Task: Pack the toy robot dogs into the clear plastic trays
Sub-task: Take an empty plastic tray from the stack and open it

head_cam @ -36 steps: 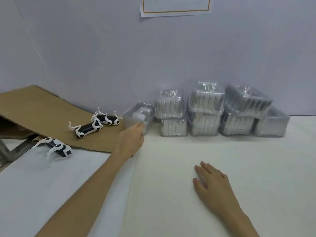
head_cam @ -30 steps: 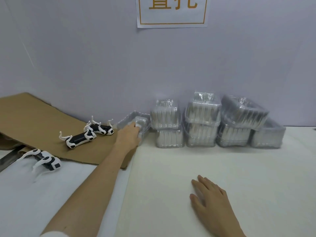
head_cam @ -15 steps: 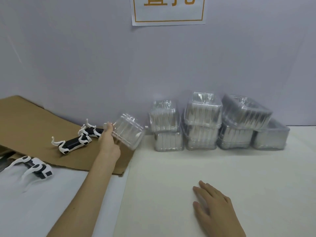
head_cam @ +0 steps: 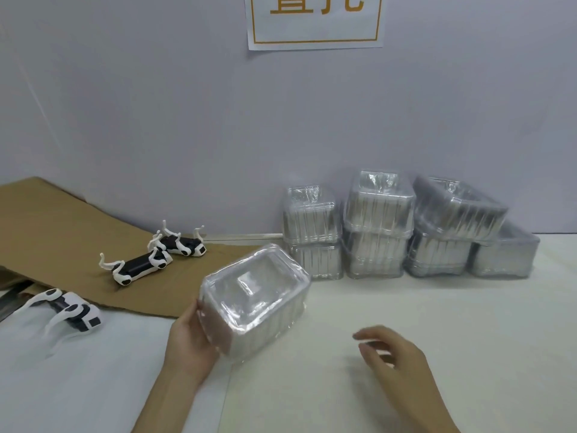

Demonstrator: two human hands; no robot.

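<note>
— Where's the pack of trays (head_cam: 254,300)?
— In the left hand (head_cam: 187,339). The palm and curled fingers clasp its near left end, with the thumb against its left edge. The pack sticks out to the right and away from the hand, tilted, its broad clear face turned up toward the camera.
— Is it resting on the table (head_cam: 437,323)?
— Can't tell whether its low corner touches. Most of it is raised above the white top.
— And the right hand (head_cam: 393,354)?
— It hovers over the table to the right of the pack, apart from it. The fingers are loosely bent and there's nothing in it. It's a bit blurred.
— The dogs?
— Three, all left of the pack. The first dog (head_cam: 184,243) and the second dog (head_cam: 137,267) lie legs up on the cardboard (head_cam: 62,220), touching each other. The third dog (head_cam: 67,310) lies nearer, on the white sheet (head_cam: 78,385) just off the cardboard's edge.
— Other trays?
— More wrapped packs (head_cam: 377,226) stand stacked two high against the wall, behind and right of the held one, below a paper sign (head_cam: 315,23)
</note>
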